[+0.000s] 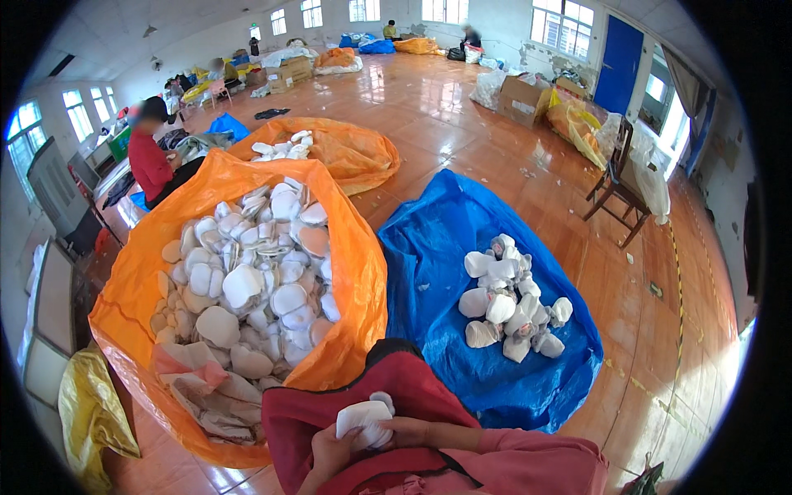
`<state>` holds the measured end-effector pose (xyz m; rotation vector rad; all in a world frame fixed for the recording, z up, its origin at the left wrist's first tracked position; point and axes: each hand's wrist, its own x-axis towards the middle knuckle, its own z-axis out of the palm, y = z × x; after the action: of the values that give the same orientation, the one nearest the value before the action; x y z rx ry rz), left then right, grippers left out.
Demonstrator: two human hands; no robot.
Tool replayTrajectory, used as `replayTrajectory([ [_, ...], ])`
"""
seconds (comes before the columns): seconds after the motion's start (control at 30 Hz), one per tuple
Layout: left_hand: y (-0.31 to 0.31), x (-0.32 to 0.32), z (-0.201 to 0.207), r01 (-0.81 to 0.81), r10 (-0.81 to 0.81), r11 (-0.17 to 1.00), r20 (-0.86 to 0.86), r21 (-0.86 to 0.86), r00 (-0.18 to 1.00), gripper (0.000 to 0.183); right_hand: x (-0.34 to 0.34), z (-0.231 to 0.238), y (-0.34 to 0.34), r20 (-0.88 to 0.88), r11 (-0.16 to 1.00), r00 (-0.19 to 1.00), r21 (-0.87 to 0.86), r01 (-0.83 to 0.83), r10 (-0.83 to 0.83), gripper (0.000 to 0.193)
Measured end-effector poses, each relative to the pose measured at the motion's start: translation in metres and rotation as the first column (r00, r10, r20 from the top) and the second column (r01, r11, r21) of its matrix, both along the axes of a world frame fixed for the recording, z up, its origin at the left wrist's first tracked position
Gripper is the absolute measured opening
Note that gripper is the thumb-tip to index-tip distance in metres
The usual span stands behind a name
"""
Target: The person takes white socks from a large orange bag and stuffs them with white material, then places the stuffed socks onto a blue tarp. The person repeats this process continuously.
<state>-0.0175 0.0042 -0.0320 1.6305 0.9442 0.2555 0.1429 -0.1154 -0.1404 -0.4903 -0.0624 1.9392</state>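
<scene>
Over my lap, my left hand (332,450) and my right hand (407,431) close on a small stack of white rounded fabric pads (363,418). A greyish rounded piece sticks up at the stack's top; its kind is unclear. Left of my knees, a big orange sack (346,247) lies wide open, heaped with loose white and beige pads (243,285). A crumpled pale cloth with a pink patch (206,388) lies at its near side. To the right, bundled white pads (513,305) sit in a pile on a blue sack (437,330) spread on the floor.
Behind the full sack lies another orange sack (363,157) with white pieces. A person in red (151,161) sits at the left. A wooden chair (619,186) stands at the right, and a yellow sack (92,412) lies at the near left. Boxes and sacks line the far walls.
</scene>
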Motion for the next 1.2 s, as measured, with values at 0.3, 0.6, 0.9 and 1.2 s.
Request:
replayTrajectory([
  [0.3,-0.009,0.002,0.008,0.114,-0.112,0.993,0.062,-0.023,0.992,0.022,0.009,-0.030,-0.003,-0.257,0.944,0.963,0.329,0.012,0.078,0.062],
  [0.6,0.003,-0.006,-0.008,0.079,-0.077,0.997,0.093,-0.013,0.993,0.020,-0.001,0.030,0.005,0.215,0.995,0.973,0.059,0.075,-0.086,0.047],
  [0.9,0.017,-0.005,0.009,-0.182,0.105,0.948,0.285,0.260,0.953,0.023,-0.003,0.062,0.036,0.726,0.897,0.547,0.228,0.379,-0.416,0.021],
  [1.2,0.036,-0.003,0.056,-0.039,0.614,0.691,0.558,-0.722,0.559,0.037,0.030,0.127,0.056,0.274,0.876,0.886,0.418,0.240,-0.373,0.084],
])
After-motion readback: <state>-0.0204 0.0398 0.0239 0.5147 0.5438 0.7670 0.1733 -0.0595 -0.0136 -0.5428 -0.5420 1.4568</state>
